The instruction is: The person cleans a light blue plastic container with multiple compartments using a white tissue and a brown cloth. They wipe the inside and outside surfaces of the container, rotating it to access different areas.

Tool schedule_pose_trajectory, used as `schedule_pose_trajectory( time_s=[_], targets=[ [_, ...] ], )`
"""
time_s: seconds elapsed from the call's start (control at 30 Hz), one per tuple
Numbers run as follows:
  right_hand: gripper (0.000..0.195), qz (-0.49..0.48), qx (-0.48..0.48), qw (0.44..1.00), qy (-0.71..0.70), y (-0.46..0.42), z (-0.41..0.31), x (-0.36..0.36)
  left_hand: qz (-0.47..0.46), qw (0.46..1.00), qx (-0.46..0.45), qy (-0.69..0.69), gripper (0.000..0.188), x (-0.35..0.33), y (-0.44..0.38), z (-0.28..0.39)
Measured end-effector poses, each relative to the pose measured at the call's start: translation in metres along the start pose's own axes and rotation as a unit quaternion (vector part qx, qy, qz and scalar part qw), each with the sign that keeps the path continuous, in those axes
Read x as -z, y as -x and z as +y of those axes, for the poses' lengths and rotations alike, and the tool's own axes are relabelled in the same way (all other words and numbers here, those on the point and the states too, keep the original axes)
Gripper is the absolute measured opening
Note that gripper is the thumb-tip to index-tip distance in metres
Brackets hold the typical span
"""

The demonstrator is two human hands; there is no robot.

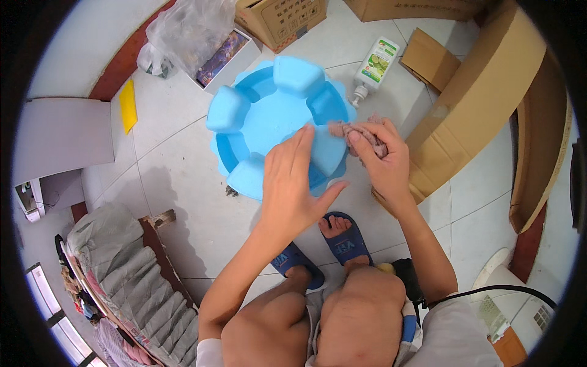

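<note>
A light blue plastic tray [279, 117] with a scalloped rim and raised wedge-shaped sections lies before me on the tiled floor. My left hand [296, 179] is over its near side, fingers extended and thumb spread, with nothing in its grasp; whether it touches the plastic I cannot tell. At the tray's right edge, my right hand [383, 156] grips a bunched pinkish-brown cloth [367, 137] between thumb and fingers. Part of the cloth is hidden by that hand, and its left end is blurred.
Beyond the tray are a pump bottle [378, 64], a white box [229, 59] under clear plastic bags and a cardboard box [284, 20]. Large bent cardboard [463, 124] stands at the right. A yellow packet [128, 106] lies left. Slippered feet [341, 236] are close to the tray.
</note>
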State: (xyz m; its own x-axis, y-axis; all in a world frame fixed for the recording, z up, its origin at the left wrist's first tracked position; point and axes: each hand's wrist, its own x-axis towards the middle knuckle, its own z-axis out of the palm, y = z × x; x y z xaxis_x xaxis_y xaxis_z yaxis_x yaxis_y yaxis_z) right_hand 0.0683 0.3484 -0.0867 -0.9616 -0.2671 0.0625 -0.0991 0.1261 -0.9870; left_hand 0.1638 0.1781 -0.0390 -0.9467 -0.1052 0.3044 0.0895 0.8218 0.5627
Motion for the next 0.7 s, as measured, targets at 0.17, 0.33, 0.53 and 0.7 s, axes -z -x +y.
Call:
schedule_pose_trajectory(
  time_s=[0.17,0.33,0.53,0.7],
  targets=[
    [0.016,-0.059,0.062,0.996,0.034,0.03,0.001,0.007,-0.003,0.999,0.035,0.034,0.092,-0.016,-0.008,-0.007],
    [0.02,-0.042,0.187,0.978,0.08,0.008,-0.001,0.003,0.016,0.999,0.047,0.023,0.088,-0.02,-0.01,-0.005],
    [0.022,-0.032,0.139,0.988,0.052,0.012,0.009,-0.006,0.014,0.998,0.059,0.008,0.087,-0.019,-0.011,-0.004],
    [0.023,-0.033,0.161,0.983,0.079,0.004,0.002,-0.003,0.022,0.999,0.031,0.011,0.088,-0.02,-0.013,-0.007]
  ],
)
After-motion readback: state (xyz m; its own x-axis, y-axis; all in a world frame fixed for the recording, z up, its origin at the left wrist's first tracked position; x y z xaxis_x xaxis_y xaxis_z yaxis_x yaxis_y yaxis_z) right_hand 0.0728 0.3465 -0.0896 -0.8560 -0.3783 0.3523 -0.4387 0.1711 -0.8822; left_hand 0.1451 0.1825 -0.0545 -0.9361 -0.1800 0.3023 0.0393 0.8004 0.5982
